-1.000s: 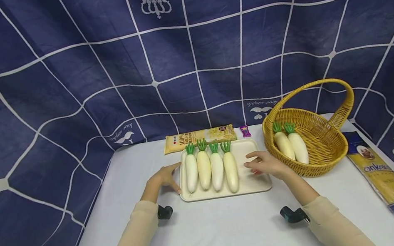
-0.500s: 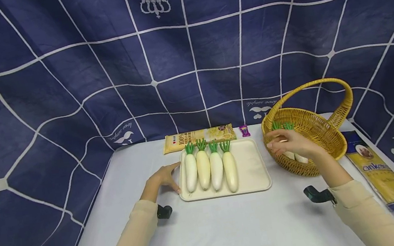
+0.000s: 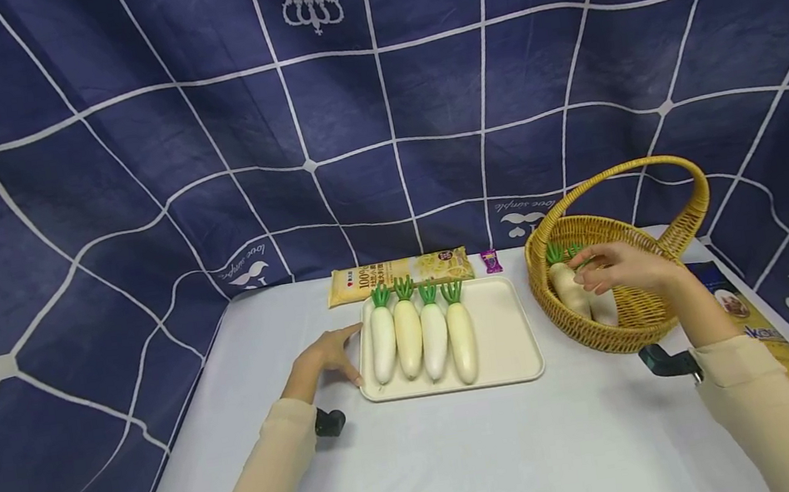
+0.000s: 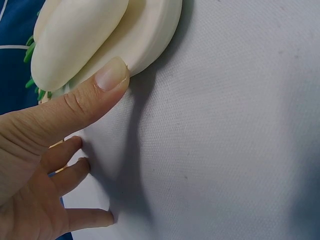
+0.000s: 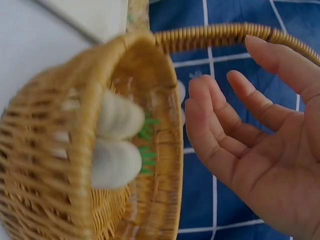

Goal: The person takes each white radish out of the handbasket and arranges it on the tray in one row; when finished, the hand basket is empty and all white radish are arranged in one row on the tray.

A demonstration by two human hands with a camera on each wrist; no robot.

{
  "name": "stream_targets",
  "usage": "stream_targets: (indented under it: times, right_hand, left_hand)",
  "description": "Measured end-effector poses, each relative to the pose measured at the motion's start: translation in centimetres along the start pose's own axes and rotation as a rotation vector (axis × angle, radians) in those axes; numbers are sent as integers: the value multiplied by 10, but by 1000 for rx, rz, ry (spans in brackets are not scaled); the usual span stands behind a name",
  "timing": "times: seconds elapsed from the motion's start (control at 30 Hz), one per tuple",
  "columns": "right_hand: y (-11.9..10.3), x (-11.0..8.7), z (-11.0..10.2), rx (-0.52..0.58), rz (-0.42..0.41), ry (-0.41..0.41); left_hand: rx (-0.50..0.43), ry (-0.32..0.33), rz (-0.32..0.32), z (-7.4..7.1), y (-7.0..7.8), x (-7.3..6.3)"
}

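Several white radishes [image 3: 463, 341] with green tops lie side by side in a cream tray [image 3: 502, 340]. My left hand [image 3: 329, 354] rests at the tray's left edge, fingers spread; in the left wrist view its thumb touches the tray rim [image 4: 160, 40]. Over the wicker basket [image 3: 615, 339] hovers my right hand [image 3: 622, 264], fingers loosely bent and holding nothing. Two more radishes [image 3: 569, 291] lie inside the basket, partly hidden by that hand in the head view. In the right wrist view, the fingers are apart from the radishes [image 5: 117, 164].
Behind the tray lie a yellow food packet [image 3: 362, 284] and a small purple wrapped sweet [image 3: 491, 261]. A long yellow pasta bag [image 3: 784, 355] lies right of the basket, partly covered by the right forearm. The basket's tall handle [image 3: 626, 167] arches above it. A blue curtain [image 3: 346, 118] hangs behind.
My right hand has moved right from above the tray's bare side to over the basket, carrying nothing. The left hand, the tray and its radishes stay in place.
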State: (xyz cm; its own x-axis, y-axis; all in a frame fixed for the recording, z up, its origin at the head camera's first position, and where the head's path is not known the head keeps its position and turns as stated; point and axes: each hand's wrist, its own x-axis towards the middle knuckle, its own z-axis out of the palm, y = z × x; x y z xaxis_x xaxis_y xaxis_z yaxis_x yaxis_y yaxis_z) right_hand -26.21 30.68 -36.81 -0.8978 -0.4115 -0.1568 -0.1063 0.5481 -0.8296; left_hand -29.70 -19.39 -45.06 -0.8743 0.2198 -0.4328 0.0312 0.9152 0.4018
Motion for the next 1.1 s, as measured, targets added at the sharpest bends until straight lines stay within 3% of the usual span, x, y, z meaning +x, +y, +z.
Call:
stream_targets:
  times: [0.2,0.4,0.63,0.87,1.1]
  right_hand:
    - [14,6,-14,7,87,63]
    - [29,15,-23,-54,145,111]
    - [34,20,-31,-188,248,21]
    - [34,31,-33,-74,444,-93]
    - [42,38,-35,-46,504,-132]
  left_hand:
    - [4,-7,-2,0,0,0]
    - [12,13,10,3,-2,2]
    - [33,19,26,3,-2,0]
    - [18,14,7,2,-1,0]
    - [14,16,10,1,0,1]
